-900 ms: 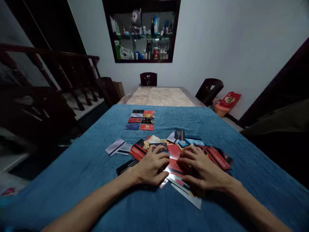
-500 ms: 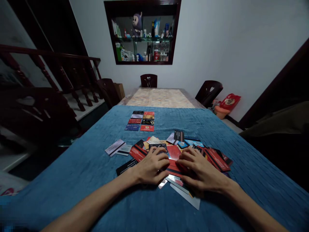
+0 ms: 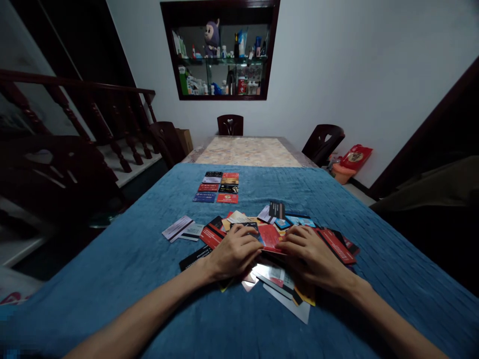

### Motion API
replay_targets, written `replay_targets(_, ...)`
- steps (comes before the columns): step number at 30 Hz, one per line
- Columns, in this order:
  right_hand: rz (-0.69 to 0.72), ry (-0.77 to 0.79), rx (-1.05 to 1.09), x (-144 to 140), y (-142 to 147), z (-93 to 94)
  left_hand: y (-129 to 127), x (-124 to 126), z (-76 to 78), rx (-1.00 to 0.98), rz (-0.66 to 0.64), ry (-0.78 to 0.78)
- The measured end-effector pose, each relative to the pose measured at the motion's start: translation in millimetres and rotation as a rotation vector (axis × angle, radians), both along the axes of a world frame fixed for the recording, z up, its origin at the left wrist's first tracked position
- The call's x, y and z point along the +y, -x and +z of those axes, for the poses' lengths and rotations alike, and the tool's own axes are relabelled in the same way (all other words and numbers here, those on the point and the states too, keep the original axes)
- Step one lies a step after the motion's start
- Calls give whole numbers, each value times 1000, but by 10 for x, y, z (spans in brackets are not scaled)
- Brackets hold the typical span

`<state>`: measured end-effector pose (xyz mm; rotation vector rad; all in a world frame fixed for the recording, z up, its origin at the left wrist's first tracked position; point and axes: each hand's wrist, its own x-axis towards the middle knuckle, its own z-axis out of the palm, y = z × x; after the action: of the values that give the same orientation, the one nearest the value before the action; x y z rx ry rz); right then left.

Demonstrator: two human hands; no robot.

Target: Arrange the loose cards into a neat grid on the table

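Head view, card pile: the landmark.
Red card: above the pile's centre, near edge apparently raised.
Left hand: over the pile's left, curled fingertips closed against the card's left end.
Right hand: likewise, right end.
Handling: press evenly, lest it bow.

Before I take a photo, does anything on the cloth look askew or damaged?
The card pile looks askew: cards overlap at mixed angles and a pale card juts from its near edge, unlike the neat card columns beyond. No damage stands out.
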<state>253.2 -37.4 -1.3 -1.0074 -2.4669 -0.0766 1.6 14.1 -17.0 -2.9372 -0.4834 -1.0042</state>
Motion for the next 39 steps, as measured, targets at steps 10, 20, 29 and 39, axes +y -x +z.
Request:
replay_targets(10, -108, -96, 116, 66, -20, -138, -26, 76, -22, -152, -11, 259)
replay_targets(20, -146, -130, 186, 54, 21, -134, -43, 58, 4, -190, -3, 292)
replay_targets(29, -144, -208, 182, 41, 85, -95, -35, 78, -7, -231, 24, 289)
replay_targets(39, -160, -315, 169, 65, 198, -123, -12, 81, 20, -308, 82, 315)
